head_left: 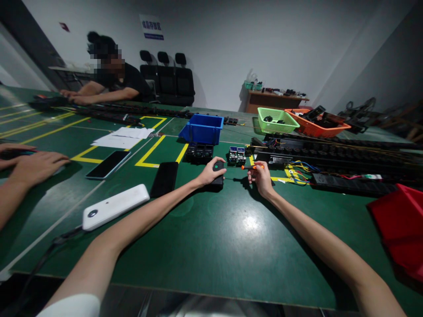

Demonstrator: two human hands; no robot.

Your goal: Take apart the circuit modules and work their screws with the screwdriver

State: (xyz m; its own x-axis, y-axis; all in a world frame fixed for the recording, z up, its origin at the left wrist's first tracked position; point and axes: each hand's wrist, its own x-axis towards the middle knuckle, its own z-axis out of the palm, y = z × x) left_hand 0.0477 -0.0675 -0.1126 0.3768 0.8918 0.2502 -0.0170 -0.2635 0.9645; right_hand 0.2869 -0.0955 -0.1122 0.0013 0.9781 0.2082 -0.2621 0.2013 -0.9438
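Observation:
My left hand [209, 173] is closed around a small black box-shaped part [218, 176] that stands on the green table [231, 237]. My right hand [261, 176] pinches an orange-handled screwdriver [253, 167], its shaft pointing left toward the black part. The two hands are a short gap apart. Just beyond them lie small electronic modules [236, 155] and a black block of sockets [199, 152].
A blue bin [202, 128], a green basket [276, 120] and an orange basket [317, 123] stand further back. Long black power strips with coloured wires [330, 158] lie to the right, a red bin [401, 224] at the right edge. Two phones [164, 178] and a white device [114, 206] lie left. Another person's hands [33, 165] rest at far left; a seated person [112, 79] works at the back.

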